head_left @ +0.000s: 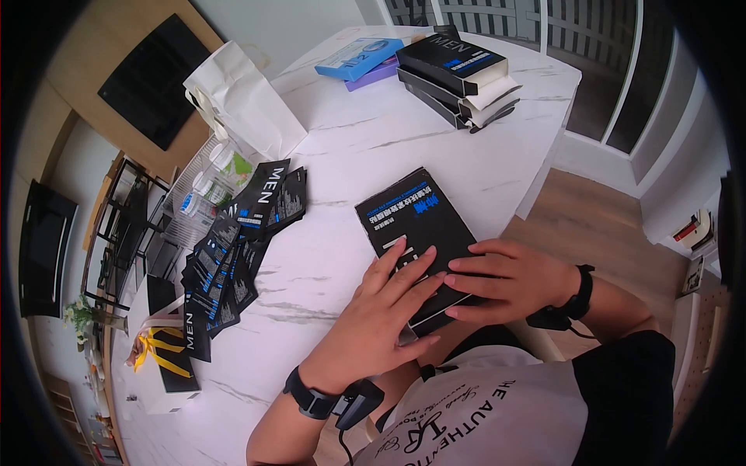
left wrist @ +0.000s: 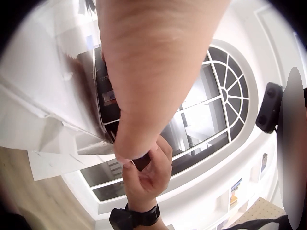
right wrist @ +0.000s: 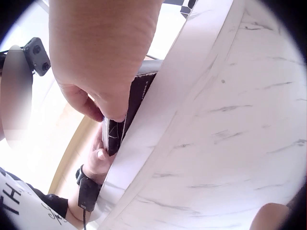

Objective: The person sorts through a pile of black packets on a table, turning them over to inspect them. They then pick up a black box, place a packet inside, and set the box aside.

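Observation:
A black box (head_left: 423, 206) with blue and white lettering lies on the marble-patterned table, its near end by the table edge, close to the person's body. Across its top from the left lie the spread fingers of my left hand (head_left: 381, 314), with the thumb down at the near end. My right hand (head_left: 505, 283) grips the near right corner, fingers over the top. In the left wrist view the right hand (left wrist: 152, 173) has thumb and fingers bent around the dark box end. The right wrist view shows the left hand (right wrist: 98, 160) at the box's end (right wrist: 115, 136).
Many black "MEN" sachets (head_left: 225, 268) lie fanned out at the left. Behind them stand a wire basket with bottles (head_left: 210, 186) and a white paper bag (head_left: 245, 101). Black boxes (head_left: 454, 66) are stacked at the far right, beside a blue box (head_left: 361, 58) on a purple one.

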`<state>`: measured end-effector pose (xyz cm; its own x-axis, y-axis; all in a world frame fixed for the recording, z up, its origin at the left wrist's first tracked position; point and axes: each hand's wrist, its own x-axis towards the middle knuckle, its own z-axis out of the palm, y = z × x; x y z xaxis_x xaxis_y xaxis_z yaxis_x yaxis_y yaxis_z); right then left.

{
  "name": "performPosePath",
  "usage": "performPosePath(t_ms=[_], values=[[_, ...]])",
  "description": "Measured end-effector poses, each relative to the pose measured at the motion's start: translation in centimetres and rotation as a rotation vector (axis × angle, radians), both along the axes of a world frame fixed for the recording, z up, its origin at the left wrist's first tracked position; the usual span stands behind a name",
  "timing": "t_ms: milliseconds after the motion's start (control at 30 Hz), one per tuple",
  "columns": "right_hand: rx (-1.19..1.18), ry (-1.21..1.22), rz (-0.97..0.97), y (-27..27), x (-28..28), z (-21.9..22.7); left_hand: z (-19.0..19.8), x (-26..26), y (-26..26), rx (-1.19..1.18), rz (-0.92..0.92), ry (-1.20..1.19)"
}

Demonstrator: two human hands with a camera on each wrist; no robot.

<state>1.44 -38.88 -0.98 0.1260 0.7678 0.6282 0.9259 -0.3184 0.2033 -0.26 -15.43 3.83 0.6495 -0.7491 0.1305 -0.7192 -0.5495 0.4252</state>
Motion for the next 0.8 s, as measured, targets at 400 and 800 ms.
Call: performPosePath(t_ms=[400, 800], values=[[0.036, 0.094, -0.014, 0.39, 0.18, -0.34, -0.31, 0.21, 0.09, -0.033, 0.019, 0.012], [0.131, 0.391, -0.028, 0.30, 0.77, -0.06, -0.76, 0.54, 0.16, -0.011, 0.050, -0.012]])
